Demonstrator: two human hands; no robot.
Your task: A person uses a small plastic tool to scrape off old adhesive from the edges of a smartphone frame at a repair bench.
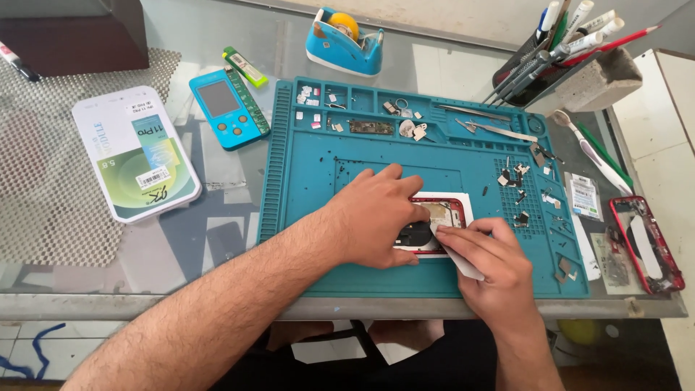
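Open red phone [438, 217] on the blue mat [304, 217], middle of the frame, under both hands.

Looks light, thin and stiff, easy to break inside, so best held by the red edges. Long side seems to run left to right, half hidden. Left hand [376, 217] pressed flat on top, not clenched. Right hand [485, 253] pinching a white strip [463, 262] at the lower edge.

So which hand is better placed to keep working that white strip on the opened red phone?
Probably the right hand: it pinches the white strip at the edge of the red phone. The left hand lies flat on the phone, steadying it on the teal mat.
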